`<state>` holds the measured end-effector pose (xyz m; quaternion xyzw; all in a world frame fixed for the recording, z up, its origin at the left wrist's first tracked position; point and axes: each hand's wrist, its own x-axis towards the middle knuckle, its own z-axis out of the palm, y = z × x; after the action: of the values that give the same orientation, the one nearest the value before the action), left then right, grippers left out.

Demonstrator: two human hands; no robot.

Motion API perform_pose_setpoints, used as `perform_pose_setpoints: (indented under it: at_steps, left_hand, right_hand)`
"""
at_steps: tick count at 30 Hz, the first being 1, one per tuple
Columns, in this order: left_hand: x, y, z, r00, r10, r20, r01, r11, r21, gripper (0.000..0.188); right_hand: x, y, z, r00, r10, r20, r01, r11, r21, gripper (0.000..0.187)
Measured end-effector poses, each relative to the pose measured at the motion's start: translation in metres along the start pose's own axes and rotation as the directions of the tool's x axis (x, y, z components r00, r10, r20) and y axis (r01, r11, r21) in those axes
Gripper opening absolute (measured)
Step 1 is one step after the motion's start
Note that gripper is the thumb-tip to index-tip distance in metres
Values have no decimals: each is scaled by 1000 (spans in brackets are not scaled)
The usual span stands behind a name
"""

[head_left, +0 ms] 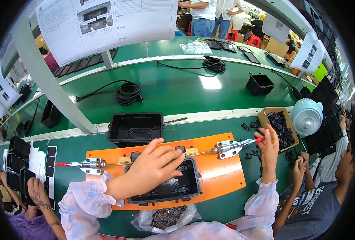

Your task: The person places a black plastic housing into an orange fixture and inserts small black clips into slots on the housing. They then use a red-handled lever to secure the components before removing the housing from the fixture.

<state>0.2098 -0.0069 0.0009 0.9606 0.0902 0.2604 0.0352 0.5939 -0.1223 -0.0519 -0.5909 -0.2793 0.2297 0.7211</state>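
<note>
My left hand (155, 164) lies over a black plastic box (195, 176) with its fingers stretched out, hiding part of the inside. The box sits in an orange fixture plate (225, 176). On the plate's right, my right hand (269, 148) has its fingers curled at the red handle of a toggle clamp (229, 148); the handle's tip is partly hidden by them. A second toggle clamp (92, 165) with a red handle is mounted on the left, away from both hands. Both clamp rods point toward the box.
Behind the plate stands another black box (135, 127). A clear bag of screws (167, 218) lies in front. To the right are a carton of small black parts (281, 130) and a light-blue fan (306, 116). Coiled cables (128, 93) rest farther back. Co-workers sit on both sides.
</note>
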Motion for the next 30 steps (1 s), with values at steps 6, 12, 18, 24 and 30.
perform_pose_setpoints:
  at_steps: [6,12,18,24,30]
  left_hand:
    - [3,-2,3,1000,6,-21,-7,999,-47,43]
    - [1,-1,8,997,-18,-78,6,990,-143,39]
    - [5,2,12,995,28,-97,-37,995,-95,38]
    - [-20,11,-19,974,-225,34,227,972,-64,82]
    - [-112,-41,-103,614,-624,-484,758,637,139,50]
  right_hand:
    - [23,-11,18,968,-204,148,99,846,523,24]
    - [-15,-82,93,850,-334,407,458,850,-261,26]
    - [-57,-62,139,337,-403,851,940,195,-280,41]
    - [-74,-78,151,326,-364,872,943,63,-327,59]
    - [-83,-58,207,-51,-341,939,923,343,175,44]
